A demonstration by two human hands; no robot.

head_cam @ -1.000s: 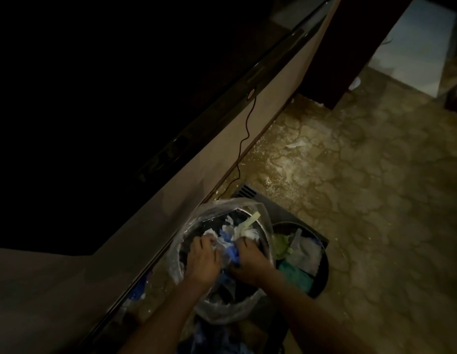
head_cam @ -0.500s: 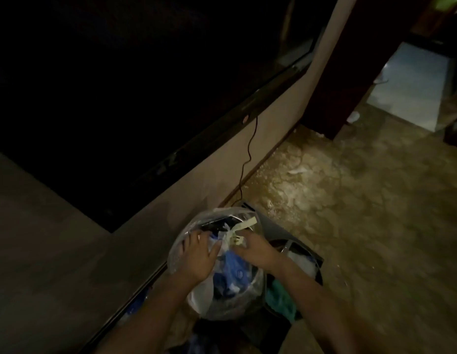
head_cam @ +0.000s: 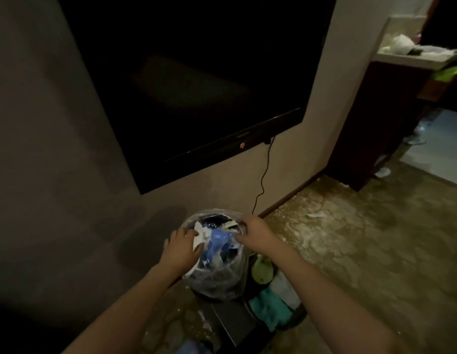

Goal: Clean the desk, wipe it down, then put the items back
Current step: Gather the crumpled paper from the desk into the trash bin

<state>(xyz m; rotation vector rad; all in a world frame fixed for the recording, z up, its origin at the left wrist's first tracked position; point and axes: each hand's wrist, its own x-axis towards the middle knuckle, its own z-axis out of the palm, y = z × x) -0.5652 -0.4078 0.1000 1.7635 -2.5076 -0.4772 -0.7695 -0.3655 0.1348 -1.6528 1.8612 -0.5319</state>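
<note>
Low at centre, against the wall (head_cam: pixel 56 149), a plastic bag (head_cam: pixel 222 277) stuffed with rubbish (head_cam: pixel 217 242); left hand (head_cam: pixel 182 247) on its left rim, right hand (head_cam: pixel 255 233) on its right. Directly above, a wall-mounted television (head_cam: pixel 196 85), cable (head_cam: pixel 263 180) dangling behind the bag. Just right of the bag, a bin (head_cam: pixel 296 318) holding cloths (head_cam: pixel 269 309). Far right, a cabinet (head_cam: pixel 375 123).

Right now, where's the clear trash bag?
Head view, lower centre: the clear trash bag sits below the wall TV, between the left hand and right hand.
</note>
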